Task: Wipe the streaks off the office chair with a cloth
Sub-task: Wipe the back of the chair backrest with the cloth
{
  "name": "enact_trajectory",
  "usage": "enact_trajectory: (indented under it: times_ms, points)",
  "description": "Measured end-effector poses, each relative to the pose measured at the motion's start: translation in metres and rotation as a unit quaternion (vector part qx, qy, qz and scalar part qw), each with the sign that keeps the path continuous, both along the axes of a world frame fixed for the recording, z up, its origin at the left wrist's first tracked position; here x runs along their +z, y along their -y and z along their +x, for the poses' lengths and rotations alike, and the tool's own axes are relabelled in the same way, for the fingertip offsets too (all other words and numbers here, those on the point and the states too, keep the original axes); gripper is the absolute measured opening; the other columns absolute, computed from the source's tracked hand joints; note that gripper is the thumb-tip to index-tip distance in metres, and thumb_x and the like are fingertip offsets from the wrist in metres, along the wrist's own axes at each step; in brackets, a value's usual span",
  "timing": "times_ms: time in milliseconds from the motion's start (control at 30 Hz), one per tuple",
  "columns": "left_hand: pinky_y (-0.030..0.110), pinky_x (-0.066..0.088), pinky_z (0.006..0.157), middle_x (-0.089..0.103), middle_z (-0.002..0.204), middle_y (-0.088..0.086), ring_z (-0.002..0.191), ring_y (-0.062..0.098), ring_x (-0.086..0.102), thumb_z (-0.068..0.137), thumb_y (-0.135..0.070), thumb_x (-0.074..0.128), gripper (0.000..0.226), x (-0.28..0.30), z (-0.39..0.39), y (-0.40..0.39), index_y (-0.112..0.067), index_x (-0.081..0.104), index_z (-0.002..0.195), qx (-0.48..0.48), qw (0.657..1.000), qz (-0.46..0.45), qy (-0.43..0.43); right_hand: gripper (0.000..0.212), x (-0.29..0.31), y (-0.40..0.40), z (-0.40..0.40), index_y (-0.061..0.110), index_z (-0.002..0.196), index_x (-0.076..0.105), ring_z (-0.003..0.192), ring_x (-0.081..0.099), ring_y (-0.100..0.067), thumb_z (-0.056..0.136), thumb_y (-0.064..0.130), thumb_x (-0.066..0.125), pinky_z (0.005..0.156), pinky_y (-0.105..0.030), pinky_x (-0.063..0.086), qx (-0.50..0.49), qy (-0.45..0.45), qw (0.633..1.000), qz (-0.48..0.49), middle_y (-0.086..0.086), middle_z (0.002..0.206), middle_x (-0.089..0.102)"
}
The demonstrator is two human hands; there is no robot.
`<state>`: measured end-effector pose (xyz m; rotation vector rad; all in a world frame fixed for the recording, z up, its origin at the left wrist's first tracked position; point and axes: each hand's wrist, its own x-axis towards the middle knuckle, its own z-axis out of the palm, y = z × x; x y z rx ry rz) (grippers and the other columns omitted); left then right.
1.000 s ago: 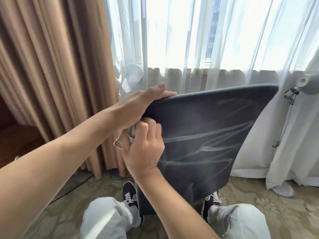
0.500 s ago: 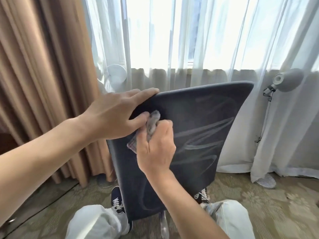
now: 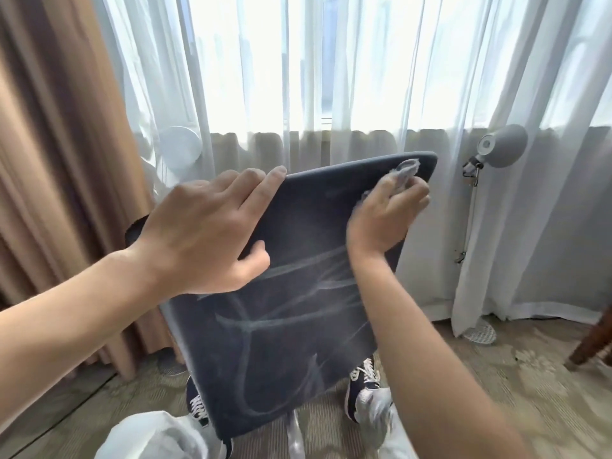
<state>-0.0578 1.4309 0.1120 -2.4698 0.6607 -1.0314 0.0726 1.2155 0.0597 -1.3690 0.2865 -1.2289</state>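
Person's right hand [image 3: 385, 215] has fingers curled round a bunched grey cloth [image 3: 405, 172], pressing it on the office chair [image 3: 291, 326] backrest near its top right corner. Left hand [image 3: 205, 233] braces the top left of the backrest: fingers straight over the top edge, thumb on the near face, nothing held. The chair stands between the person's knees, back panel facing the camera.

Pale streaks [image 3: 291, 293] cover the middle and lower panel; the upper band looks cleaner, though motion blur around the cloth makes that hard to confirm.

Risks from here:
- Cloth sits close to the corner; a stroke carried further right likely runs off the edge and the hand slips.
- Cloth is wadded small, so contact area is small; wide passes probably leave gaps or smear the marks.
- If it's a swivel or rolling chair, hard sideways pressure could turn it should the left hand ease off.
- Floor lamp [image 3: 500, 145] stands just right of the chair; an overshoot might knock it.
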Motion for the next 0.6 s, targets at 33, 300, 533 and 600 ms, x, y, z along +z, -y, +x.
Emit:
enact_trajectory:
  times_ms: [33,300,533,600]
  points:
    - [0.032,0.044,0.052,0.064,0.127,0.009,0.095,0.032,0.068,0.082,-0.035,0.049,0.080,0.002,0.000,-0.003,-0.001,0.043,0.154,-0.004,1.000,-0.007,-0.008,0.029,-0.005,-0.025,-0.008,0.004,0.108,0.054,0.086,0.046,-0.009,0.106,0.032,0.048,0.070,-0.008,0.044,0.002,0.018,1.000,0.007,-0.001,0.103,0.051]
    - [0.034,0.051,0.053,0.063,0.137,0.006,0.110,0.030,0.069,0.078,-0.031,0.052,0.083,0.000,0.000,-0.012,-0.004,0.043,0.156,-0.020,1.000,-0.012,-0.009,0.020,-0.059,-0.080,-0.056,0.014,0.106,0.048,0.088,0.057,-0.026,0.097,0.028,0.059,0.062,-0.031,0.049,0.037,0.164,0.921,-0.350,-0.011,0.102,0.060]
    - [0.033,0.050,0.051,0.061,0.139,0.008,0.104,0.032,0.069,0.081,-0.028,0.052,0.079,-0.003,0.001,-0.015,-0.005,0.043,0.156,-0.035,0.999,-0.001,0.000,0.026,-0.034,0.051,0.015,0.016,0.108,0.048,0.097,0.052,-0.021,0.111,0.040,0.037,0.075,-0.036,0.045,-0.028,-0.085,0.980,-0.176,0.003,0.107,0.050]
    - [0.036,0.052,0.051,0.059,0.143,0.007,0.105,0.032,0.069,0.082,-0.026,0.050,0.079,-0.001,0.002,-0.016,-0.006,0.040,0.158,-0.039,0.999,0.003,-0.017,0.039,-0.039,0.064,0.027,0.008,0.125,0.046,0.113,0.053,-0.030,0.111,0.042,0.032,0.081,-0.030,0.036,0.035,-0.168,0.981,-0.088,-0.010,0.129,0.047]
